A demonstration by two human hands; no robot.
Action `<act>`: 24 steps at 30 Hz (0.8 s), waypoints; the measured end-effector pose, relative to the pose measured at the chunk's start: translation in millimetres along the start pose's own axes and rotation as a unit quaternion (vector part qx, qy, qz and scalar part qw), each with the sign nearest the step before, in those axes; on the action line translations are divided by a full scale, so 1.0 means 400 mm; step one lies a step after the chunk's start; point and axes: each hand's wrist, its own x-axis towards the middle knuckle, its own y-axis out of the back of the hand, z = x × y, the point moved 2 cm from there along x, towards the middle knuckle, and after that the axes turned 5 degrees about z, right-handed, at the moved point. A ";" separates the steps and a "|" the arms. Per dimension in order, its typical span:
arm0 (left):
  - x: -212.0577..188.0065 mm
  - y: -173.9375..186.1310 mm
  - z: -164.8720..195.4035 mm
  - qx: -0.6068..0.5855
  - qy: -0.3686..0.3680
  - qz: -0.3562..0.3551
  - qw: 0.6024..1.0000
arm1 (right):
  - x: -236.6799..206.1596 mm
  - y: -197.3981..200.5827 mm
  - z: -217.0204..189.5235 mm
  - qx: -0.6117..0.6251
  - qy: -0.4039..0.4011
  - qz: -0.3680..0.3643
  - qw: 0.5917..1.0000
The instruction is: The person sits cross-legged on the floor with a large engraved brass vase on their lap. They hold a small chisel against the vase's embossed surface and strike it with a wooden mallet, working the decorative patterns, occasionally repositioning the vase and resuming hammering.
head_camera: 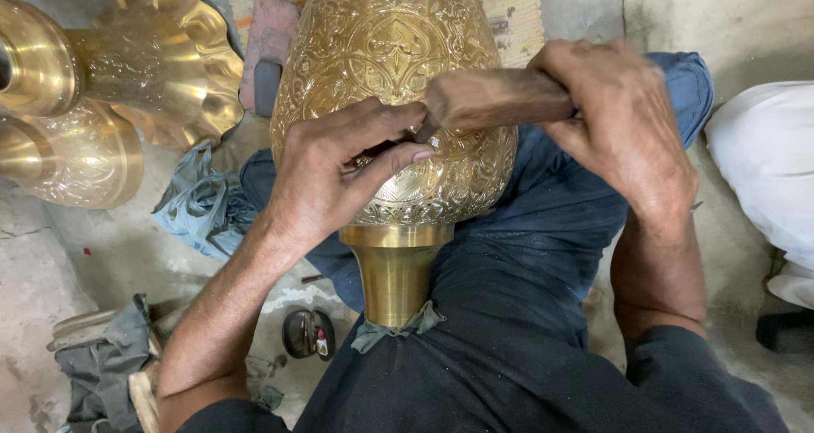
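Head cam, looking down at person's lap. Big embossed brass vase lies across the lap on dark blue trousers, body pointing away, plain smooth neck toward the wearer. Grey-blue rag tucked under the neck end.

Left hand: rests on lower part of vase body, fingers curled, thumb + index pinched round a thin tool; tool itself mostly hidden by fingers, only a bit of tip area shows, can't tell its kind. Grip closed on that tool, tip touching the embossed surface near the band above the neck.

Right hand: fist wrapped round handle of wooden mallet, grip closed tight. Mallet head is brownish block, lying roughly horiz., its left end just beside/over left-hand fingers, right above the vase surface. Touching the tool or not: can't tell.

Surroundings: floor is rough concrete. Upper left, two more brass pieces: fluted flared brass vessel and rounded embossed brass pot, near each other, well apart from the hands. Crumpled light-blue cloth on floor just left of the knee. Dark grey cloth bundle bottom left. Small dark object on floor near left forearm. White fabric at right edge, prob. another person's clothing. Woven mat at top behind vase.
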 end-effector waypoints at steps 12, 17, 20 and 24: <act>-0.005 -0.009 -0.017 -0.030 0.001 0.014 0.999 | 0.025 0.008 0.001 -0.033 0.005 -0.053 0.998; -0.007 -0.012 -0.026 -0.014 0.000 0.018 1.000 | 0.033 0.024 -0.012 0.018 0.039 0.020 0.999; -0.008 -0.008 -0.019 -0.016 -0.002 0.026 1.000 | 0.045 0.035 -0.030 0.049 -0.006 0.016 0.999; -0.004 -0.006 -0.010 -0.020 0.028 0.024 0.999 | 0.058 0.040 -0.033 0.021 -0.061 -0.014 0.998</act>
